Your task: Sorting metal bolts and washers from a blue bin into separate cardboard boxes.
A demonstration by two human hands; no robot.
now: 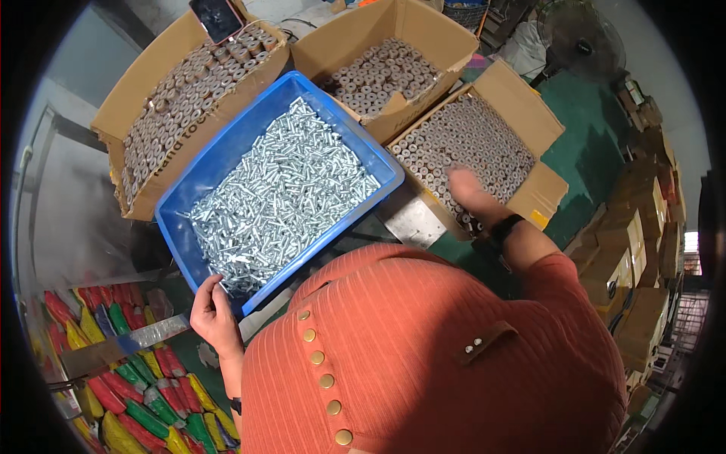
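Note:
A blue plastic bin (pixel 172 231), tilted in my view, holds a heap of small shiny metal pins or screws (pixel 283 197). At its near left corner is my left hand (pixel 214 314), with thumb and forefinger drawn together by the rim. Whatever they hold is too small to make out. My right hand (pixel 470 191) reaches over the right cardboard carton (pixel 541 125), close above rows of short ring-ended cylinders (pixel 484 140). Its fingers point down and are partly hidden and smeared, so their grip does not show.
Two more cartons of similar cylinders stand behind: a left carton (pixel 113 125) and a middle carton (pixel 333 53). A phone (pixel 218 17) rests on the left one. Colourful bags (pixel 144 393) lie lower left. Stacked boxes (pixel 624 250) line the right side, and a fan (pixel 582 45) stands far right.

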